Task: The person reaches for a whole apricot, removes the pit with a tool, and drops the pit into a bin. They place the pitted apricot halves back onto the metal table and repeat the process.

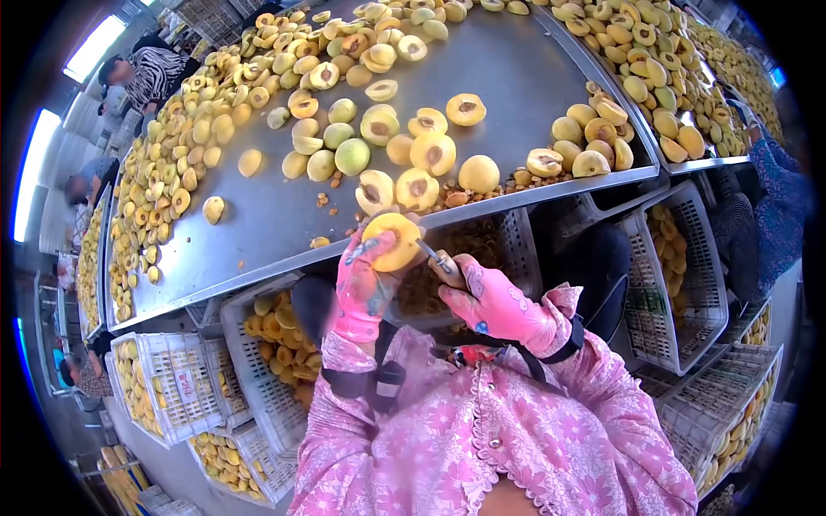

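Observation:
My left hand (360, 292), in a pink patterned glove, is closed around a yellow peach half (397, 249), holding it up at the table's front edge. My right hand (501, 308), gloved the same way, grips a wooden-handled pitting tool (446, 268). Its metal tip points at the peach half, right at the fruit's edge. Just beyond my hands, cut peach halves (417, 189) with brown pit hollows lie on the metal table (482, 69), beside a whole peach (479, 174). Small pit fragments are scattered near the front edge.
Large heaps of peaches (198, 129) cover the table's left and far sides. Below the edge, a crate (516, 245) holds brown pits, and a white crate (245, 365) holds peach halves. More crates (680, 284) stand to the right. Other people (774, 206) work on both sides.

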`<state>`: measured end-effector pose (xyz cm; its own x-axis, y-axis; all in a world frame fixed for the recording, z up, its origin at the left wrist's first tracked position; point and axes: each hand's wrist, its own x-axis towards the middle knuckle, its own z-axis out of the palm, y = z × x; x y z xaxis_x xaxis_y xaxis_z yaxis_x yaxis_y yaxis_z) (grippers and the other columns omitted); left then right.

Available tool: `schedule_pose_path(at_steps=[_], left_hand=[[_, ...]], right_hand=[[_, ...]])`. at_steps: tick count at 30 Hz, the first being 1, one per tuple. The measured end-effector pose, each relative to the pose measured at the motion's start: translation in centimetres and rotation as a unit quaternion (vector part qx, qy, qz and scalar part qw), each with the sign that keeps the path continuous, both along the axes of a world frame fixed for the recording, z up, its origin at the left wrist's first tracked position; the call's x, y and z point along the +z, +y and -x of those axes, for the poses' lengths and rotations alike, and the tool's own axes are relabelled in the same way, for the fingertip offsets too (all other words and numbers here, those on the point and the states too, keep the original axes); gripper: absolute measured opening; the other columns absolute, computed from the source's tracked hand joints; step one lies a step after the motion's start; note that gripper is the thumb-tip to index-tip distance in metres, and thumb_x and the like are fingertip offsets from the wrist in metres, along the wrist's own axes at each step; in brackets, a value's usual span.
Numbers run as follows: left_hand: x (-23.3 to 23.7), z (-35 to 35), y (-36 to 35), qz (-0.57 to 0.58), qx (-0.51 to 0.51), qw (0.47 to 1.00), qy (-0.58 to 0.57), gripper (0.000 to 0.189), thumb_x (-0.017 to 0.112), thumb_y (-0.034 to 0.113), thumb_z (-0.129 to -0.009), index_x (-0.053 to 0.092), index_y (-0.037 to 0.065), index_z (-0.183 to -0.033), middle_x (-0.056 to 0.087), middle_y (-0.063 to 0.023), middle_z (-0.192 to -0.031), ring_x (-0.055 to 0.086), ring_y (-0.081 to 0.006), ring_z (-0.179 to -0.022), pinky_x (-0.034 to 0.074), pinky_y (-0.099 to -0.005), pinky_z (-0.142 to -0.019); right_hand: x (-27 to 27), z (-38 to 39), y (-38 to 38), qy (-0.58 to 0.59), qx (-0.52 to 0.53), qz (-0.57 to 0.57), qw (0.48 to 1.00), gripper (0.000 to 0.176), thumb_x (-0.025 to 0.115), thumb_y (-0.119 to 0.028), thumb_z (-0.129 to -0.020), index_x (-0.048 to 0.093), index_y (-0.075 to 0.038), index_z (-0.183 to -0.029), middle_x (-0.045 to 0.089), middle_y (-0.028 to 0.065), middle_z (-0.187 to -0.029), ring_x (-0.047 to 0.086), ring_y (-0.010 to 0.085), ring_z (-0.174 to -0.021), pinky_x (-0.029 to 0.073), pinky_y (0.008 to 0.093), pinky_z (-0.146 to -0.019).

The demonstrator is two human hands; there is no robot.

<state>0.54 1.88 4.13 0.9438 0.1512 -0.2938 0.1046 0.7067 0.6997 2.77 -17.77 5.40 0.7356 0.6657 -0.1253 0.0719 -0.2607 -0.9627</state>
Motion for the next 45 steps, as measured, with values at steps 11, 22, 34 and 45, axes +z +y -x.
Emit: schedule_pose_path(at_steps=[11, 22, 34, 45], left_hand=[[-1.2, 0.9, -4.0, 0.069, 0.023, 0.997, -0.006, 0.044, 0.048, 0.031, -0.093, 0.046, -0.001, -0.123, 0.056, -0.0190, -0.117, 0.058, -0.0303, -0.103, 0.049, -0.0413, -0.087], [-1.3, 1.0, -6.3, 0.014, 0.118, 0.992, 0.027, 0.037, 0.051, 0.031, -0.093, 0.052, 0.000, -0.113, 0.060, -0.0168, -0.106, 0.060, -0.0268, -0.093, 0.051, -0.0383, -0.080], [-3.0, 1.0, -5.4, -0.134, 0.027, 0.988, 0.066, 0.027, 0.062, 0.021, -0.088, 0.061, -0.001, -0.103, 0.066, -0.0130, -0.094, 0.064, -0.0199, -0.082, 0.053, -0.0306, -0.074], [-3.7, 0.9, -4.4, -0.147, -0.126, 0.971, 0.138, 0.030, 0.065, 0.021, -0.085, 0.059, 0.000, -0.104, 0.066, -0.0123, -0.092, 0.064, -0.0206, -0.079, 0.054, -0.0318, -0.069]], right_hand=[[-1.7, 1.8, -0.1, -0.114, -0.060, 0.034, 0.991, 0.025, 0.058, -0.011, -0.085, 0.044, -0.002, -0.103, 0.057, 0.0217, -0.075, 0.058, 0.0414, -0.072, 0.045, 0.0397, -0.059], [-1.9, 2.2, 0.1, -0.109, -0.062, 0.106, 0.986, 0.027, 0.057, -0.009, -0.084, 0.040, -0.003, -0.104, 0.057, 0.0235, -0.076, 0.058, 0.0433, -0.072, 0.045, 0.0443, -0.055], [-3.9, 0.9, -1.3, 0.161, 0.008, 0.085, 0.983, 0.016, 0.054, -0.010, -0.087, 0.045, -0.004, -0.098, 0.055, 0.0130, -0.073, 0.057, 0.0283, -0.069, 0.044, 0.0367, -0.062], [-3.4, -0.1, -2.7, 0.207, 0.169, 0.079, 0.960, 0.020, 0.052, -0.017, -0.087, 0.048, 0.000, -0.097, 0.056, 0.0106, -0.076, 0.054, 0.0207, -0.061, 0.045, 0.0313, -0.056]])
